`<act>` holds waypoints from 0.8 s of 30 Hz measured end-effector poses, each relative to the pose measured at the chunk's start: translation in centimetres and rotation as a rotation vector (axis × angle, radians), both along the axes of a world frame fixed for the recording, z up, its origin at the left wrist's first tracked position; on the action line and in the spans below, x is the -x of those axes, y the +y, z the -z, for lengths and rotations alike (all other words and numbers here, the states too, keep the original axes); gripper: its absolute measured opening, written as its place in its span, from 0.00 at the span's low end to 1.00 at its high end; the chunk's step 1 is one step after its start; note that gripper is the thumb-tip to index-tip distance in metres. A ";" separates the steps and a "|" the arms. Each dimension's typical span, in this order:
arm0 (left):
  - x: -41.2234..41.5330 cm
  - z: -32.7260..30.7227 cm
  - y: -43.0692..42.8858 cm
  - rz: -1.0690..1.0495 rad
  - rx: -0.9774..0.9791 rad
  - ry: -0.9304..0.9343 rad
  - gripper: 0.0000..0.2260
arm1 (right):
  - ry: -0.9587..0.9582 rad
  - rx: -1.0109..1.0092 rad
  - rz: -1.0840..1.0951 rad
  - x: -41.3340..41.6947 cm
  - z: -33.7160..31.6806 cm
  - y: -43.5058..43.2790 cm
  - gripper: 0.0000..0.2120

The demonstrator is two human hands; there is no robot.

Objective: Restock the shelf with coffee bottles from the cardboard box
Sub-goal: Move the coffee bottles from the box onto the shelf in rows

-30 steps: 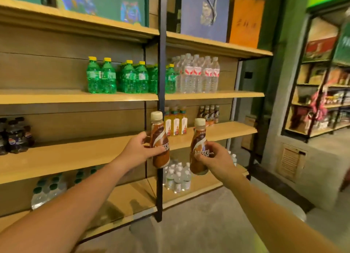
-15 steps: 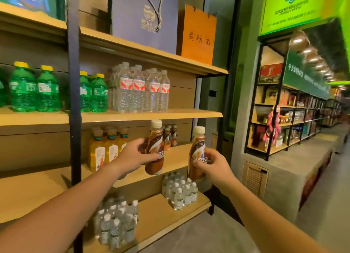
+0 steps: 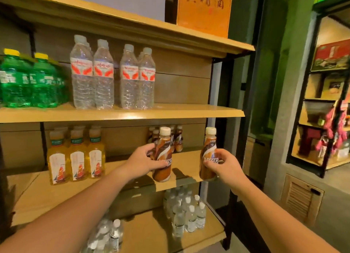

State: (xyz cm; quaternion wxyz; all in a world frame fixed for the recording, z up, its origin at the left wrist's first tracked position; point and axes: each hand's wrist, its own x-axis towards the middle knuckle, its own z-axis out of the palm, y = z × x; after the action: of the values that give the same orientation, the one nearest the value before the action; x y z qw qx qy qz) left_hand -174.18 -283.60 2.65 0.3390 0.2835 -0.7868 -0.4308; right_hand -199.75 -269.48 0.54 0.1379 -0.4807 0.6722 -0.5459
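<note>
Mainly a tipping risk.

- Shelf (image 3: 121, 170): third board down, with bare wood across its middle and front. Stocked coffee bottles (image 3: 179, 141) cluster at the back right, and yellow drink bottles (image 3: 76, 158) stand to the left. Cardboard box is not in view.
- Left hand (image 3: 143, 162): wrapped round the left coffee bottle (image 3: 164, 159), which is upright and low over the board near the front lip. Cannot tell if its base touches.
  - Released there, it may topple off onto the small water bottles (image 3: 187, 215) below.
  - Pushed back fast, it could skittle the stocked cluster.
- Right hand (image 3: 226, 167): clamped on the right coffee bottle (image 3: 208, 152), held in air at the board's right front corner, near the dark upright post (image 3: 226, 101). Swinging it in could clip that post.
- Both hands are loaded, so none is free to catch a fall.
</note>
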 end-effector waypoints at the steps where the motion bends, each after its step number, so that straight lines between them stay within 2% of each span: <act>1: 1.6 0.5 -0.6 -0.032 -0.009 -0.007 0.21 | -0.009 -0.001 -0.020 2.0 0.4 -1.2 0.24; 10: 13.6 3.3 -4.9 -0.272 -0.095 -0.003 0.20 | 0.004 -0.089 -0.221 14.0 2.0 -10.5 0.18; 21: 19.3 6.7 -12.6 -0.406 -0.158 0.016 0.20 | -0.116 -0.046 -0.307 18.4 6.1 -22.0 0.20; 24: 20.6 7.5 -14.3 -0.400 -0.179 0.006 0.23 | -0.132 -0.056 -0.336 18.5 7.1 -24.5 0.22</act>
State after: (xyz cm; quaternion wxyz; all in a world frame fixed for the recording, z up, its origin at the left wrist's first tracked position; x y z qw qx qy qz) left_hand -194.74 -297.87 -4.87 0.3934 0.4617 -0.6726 -0.4240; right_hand -218.27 -293.97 -6.60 0.2845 -0.5454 0.5869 -0.5265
